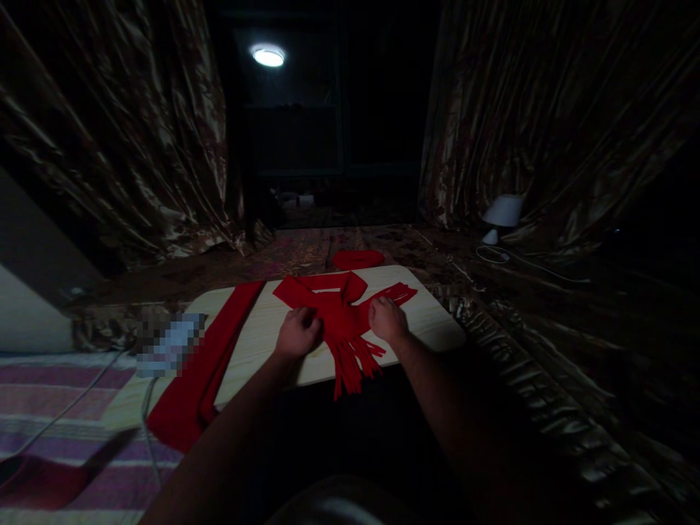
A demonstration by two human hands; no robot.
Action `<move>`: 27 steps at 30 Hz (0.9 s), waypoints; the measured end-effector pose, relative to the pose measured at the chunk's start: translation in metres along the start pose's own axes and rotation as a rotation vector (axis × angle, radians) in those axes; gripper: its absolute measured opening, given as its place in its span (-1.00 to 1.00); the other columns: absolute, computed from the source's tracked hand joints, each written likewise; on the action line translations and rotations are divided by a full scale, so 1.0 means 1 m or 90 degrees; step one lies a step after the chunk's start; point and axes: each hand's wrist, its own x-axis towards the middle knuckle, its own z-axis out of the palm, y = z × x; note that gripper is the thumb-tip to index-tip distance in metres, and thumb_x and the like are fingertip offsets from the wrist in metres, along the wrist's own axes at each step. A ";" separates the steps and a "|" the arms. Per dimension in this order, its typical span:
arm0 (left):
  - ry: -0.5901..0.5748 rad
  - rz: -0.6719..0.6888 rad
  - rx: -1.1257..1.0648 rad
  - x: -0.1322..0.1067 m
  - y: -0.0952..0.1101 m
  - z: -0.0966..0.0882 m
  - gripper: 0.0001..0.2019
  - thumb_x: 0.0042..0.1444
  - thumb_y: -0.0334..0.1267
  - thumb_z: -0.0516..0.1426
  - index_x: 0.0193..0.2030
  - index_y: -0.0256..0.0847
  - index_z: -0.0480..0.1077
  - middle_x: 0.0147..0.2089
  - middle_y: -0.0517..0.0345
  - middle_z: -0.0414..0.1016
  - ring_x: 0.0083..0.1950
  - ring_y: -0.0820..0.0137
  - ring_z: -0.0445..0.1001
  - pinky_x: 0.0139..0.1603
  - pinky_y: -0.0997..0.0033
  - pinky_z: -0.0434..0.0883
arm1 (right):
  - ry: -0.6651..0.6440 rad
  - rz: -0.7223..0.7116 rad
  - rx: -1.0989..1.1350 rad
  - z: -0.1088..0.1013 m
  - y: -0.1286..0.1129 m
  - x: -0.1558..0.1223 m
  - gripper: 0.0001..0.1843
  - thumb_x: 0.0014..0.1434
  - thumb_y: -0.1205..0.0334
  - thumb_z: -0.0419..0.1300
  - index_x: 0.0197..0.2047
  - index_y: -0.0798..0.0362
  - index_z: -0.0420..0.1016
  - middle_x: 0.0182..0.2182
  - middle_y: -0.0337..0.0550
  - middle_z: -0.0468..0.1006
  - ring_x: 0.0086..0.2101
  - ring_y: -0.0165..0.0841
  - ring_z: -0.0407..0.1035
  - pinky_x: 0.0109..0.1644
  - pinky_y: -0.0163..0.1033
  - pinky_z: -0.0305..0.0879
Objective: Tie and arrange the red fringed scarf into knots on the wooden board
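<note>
pressing down on a red scarf [340, 315] at the middle of a pale wooden board [432, 324], both hands sit on the cloth: the left hand [298, 332] at about 8 o'clock of the bunched part, the right hand [387, 319] at about 3 o'clock. the left hand's fingers are curled in and look closed on a fold of the scarf; the right hand lies knuckles up on it, and whether it pinches the cloth or only rests there cannot be told in this dim light. the fringe [354, 364] hangs off the board's near edge toward 6 o'clock. the scarf looks soft, light and limp, likely to slump and slide on smooth wood, so a hold on a fold or the flat band seems surer than on the loose fringe. a long red strip [216, 350] lies at 9 o'clock, a small red round piece [358, 258] at 12 o'clock, a white lamp [502, 213] toward 2 o'clock.
</note>
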 end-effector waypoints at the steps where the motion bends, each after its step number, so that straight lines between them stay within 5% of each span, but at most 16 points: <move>1: -0.004 -0.007 0.001 0.000 0.000 0.000 -0.63 0.22 -0.08 0.05 0.03 -0.21 0.51 -0.01 -0.04 0.56 0.06 0.16 0.44 0.14 0.16 0.36 | 0.003 -0.002 0.001 0.000 0.000 0.000 -0.70 0.39 0.21 -0.05 -0.03 0.05 0.48 -0.06 0.04 0.51 -0.04 -0.21 0.36 -0.01 -0.18 0.27; 27: -0.024 -0.004 0.023 0.002 -0.004 0.003 -0.58 0.24 -0.02 0.03 0.06 -0.23 0.50 0.01 -0.08 0.56 0.06 0.12 0.46 0.09 0.17 0.38 | 0.009 0.003 -0.012 -0.001 -0.001 -0.002 -0.69 0.38 0.24 -0.07 -0.01 0.04 0.47 -0.06 0.02 0.51 -0.05 -0.23 0.36 -0.02 -0.20 0.27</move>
